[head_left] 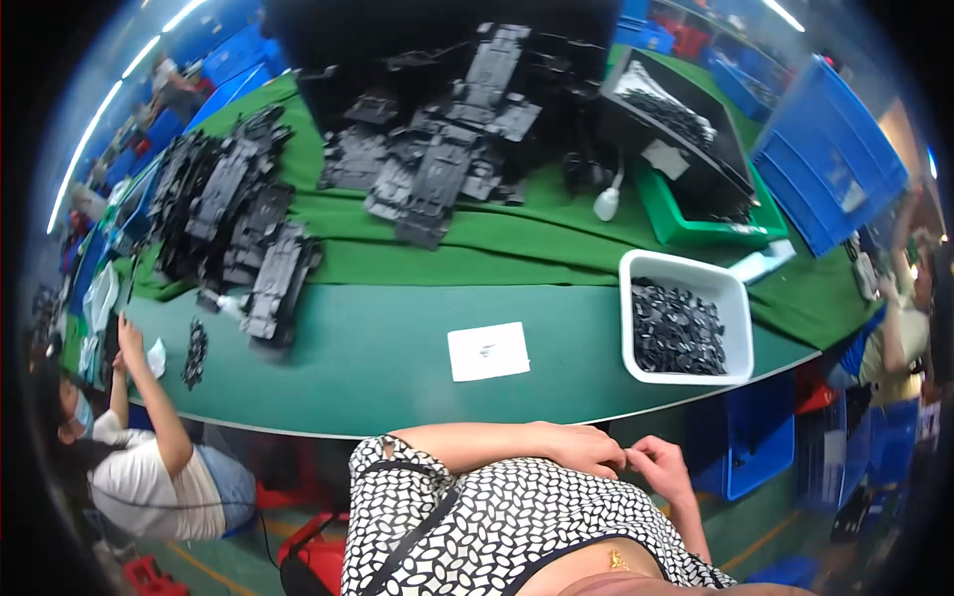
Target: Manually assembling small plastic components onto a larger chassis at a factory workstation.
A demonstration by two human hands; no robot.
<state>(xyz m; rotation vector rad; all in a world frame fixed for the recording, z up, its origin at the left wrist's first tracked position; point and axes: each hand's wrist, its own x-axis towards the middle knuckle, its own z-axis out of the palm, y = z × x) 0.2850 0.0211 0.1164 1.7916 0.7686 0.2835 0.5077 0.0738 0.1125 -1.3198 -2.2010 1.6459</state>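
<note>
Close in front of my body, just off the table's near edge, my left hand (586, 450) and my right hand (659, 464) meet at their fingertips. The fingers of both are pinched together; anything between them is too small or hidden to make out. Beyond them on the green table (397, 387) lies a white sheet of paper (489, 352) with a few tiny dark marks or bits at its middle. To its right stands a white plastic bin (736, 328) holding many small black plastic parts (679, 330).
Black moulded plastic frames (437, 179) are heaped at the back, with more stacks (273, 283) at the left. A black bin (696, 159) rests in a green crate (671, 221) beside an upright blue crate (835, 154). A co-worker (164, 467) works at the left end.
</note>
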